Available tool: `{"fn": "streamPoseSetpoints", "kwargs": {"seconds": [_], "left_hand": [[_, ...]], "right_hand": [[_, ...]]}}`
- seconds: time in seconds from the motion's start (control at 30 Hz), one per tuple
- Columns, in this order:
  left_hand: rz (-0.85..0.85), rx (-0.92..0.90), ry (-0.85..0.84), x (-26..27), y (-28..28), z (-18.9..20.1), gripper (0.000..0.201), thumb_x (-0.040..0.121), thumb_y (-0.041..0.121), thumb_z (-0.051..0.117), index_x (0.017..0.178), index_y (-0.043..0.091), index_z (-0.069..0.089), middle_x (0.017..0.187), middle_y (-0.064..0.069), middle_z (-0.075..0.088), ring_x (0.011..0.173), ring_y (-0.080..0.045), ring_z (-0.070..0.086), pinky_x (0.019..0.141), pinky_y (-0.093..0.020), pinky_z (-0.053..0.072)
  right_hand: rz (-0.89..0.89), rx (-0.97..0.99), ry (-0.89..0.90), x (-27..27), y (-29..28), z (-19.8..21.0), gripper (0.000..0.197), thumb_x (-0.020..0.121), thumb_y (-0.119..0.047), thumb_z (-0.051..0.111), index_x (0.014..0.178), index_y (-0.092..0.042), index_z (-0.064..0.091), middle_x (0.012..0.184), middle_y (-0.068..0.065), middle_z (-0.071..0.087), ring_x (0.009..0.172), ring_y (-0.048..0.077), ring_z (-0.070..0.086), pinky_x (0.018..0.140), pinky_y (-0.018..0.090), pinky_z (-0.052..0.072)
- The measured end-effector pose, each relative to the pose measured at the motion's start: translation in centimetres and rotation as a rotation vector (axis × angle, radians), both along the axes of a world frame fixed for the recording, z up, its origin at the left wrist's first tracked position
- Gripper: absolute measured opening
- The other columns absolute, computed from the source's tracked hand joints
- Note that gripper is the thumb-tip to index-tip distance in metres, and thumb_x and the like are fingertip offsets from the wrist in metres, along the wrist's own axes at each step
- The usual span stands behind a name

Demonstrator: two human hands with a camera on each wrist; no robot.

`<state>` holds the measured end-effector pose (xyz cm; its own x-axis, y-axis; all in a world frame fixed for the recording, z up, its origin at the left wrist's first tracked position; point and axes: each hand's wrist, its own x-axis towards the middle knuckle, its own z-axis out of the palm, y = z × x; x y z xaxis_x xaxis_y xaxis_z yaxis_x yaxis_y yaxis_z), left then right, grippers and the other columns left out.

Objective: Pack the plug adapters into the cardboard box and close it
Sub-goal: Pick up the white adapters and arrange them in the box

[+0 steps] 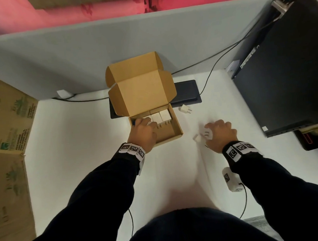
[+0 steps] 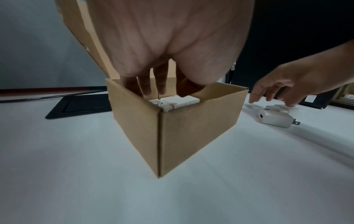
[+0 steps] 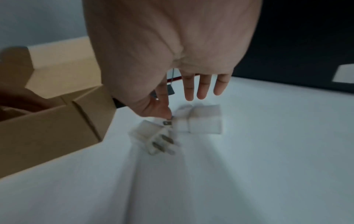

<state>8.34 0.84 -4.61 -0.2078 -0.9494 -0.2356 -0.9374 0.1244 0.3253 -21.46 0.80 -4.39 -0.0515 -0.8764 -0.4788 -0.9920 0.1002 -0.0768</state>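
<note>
Left hand (image 1: 143,132) inside open cardboard box (image 1: 176,127) among white adapters (image 1: 160,117); right hand (image 1: 222,133) over loose adapter (image 1: 207,133) on table (image 1: 82,142).

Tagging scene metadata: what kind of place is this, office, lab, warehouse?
Most likely an office desk cubicle used as a packing station: a grey partition panel backs the white table, a black monitor stands at the right, and cables run along the panel. Large printed cartons lean at the left.

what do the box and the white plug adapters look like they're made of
Cardboard box: plain brown cardboard, matte, with folded creases and raw cut edges on its flaps. Plug adapters: most likely hard white plastic with a smooth, faintly glossy shell, and dull grey prongs that look like metal.
</note>
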Motion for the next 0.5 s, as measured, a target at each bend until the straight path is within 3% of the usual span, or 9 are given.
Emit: {"fn": "streamPoseSetpoints", "kwargs": {"seconds": [0.17,0.23,0.3,0.4,0.5], "left_hand": [[0.137,-0.16,-0.087,1.0,1.3,1.2,0.029,0.081,0.02,0.059,0.108,0.014,0.068,0.111,-0.009,0.059,0.106,-0.034,0.048,0.083,-0.046,0.041],[0.265,-0.174,-0.051,1.7,1.7,1.5,0.023,0.082,0.019,0.058,0.103,0.01,0.059,0.104,-0.013,0.056,0.095,-0.035,0.05,0.073,-0.044,0.045],[0.435,-0.132,0.055,2.6,1.8,1.6,0.022,0.086,0.016,0.058,0.105,0.008,0.052,0.101,-0.015,0.054,0.089,-0.035,0.054,0.066,-0.042,0.047],[0.649,-0.006,0.266,4.0,1.5,1.3,0.029,0.09,0.02,0.061,0.113,0.009,0.049,0.099,-0.013,0.061,0.086,-0.03,0.058,0.073,-0.037,0.045],[0.72,0.151,0.444,4.9,1.0,0.6,0.018,0.09,0.023,0.059,0.105,0.014,0.055,0.078,-0.007,0.072,0.082,-0.027,0.065,0.079,-0.029,0.049]], "right_hand": [[-0.113,-0.019,-0.141,0.0,2.2,-1.5,0.043,0.089,-0.012,0.061,0.131,-0.022,0.057,0.127,0.013,0.049,0.115,0.036,0.045,0.086,0.046,0.05],[-0.181,-0.134,-0.225,0.8,2.2,-1.1,0.043,0.091,-0.009,0.059,0.133,-0.017,0.056,0.124,0.017,0.052,0.111,0.039,0.047,0.084,0.045,0.05],[-0.195,-0.287,-0.334,2.2,1.6,-0.1,0.046,0.091,-0.009,0.06,0.136,-0.013,0.052,0.126,0.019,0.053,0.113,0.04,0.048,0.09,0.045,0.047],[-0.132,-0.437,-0.472,5.3,0.0,2.1,0.052,0.087,-0.011,0.066,0.137,-0.009,0.05,0.125,0.016,0.055,0.116,0.034,0.049,0.096,0.037,0.04],[-0.024,-0.42,-0.567,9.3,-1.3,3.9,0.048,0.084,-0.015,0.073,0.129,-0.011,0.058,0.124,0.009,0.056,0.114,0.026,0.053,0.098,0.03,0.04]]}}
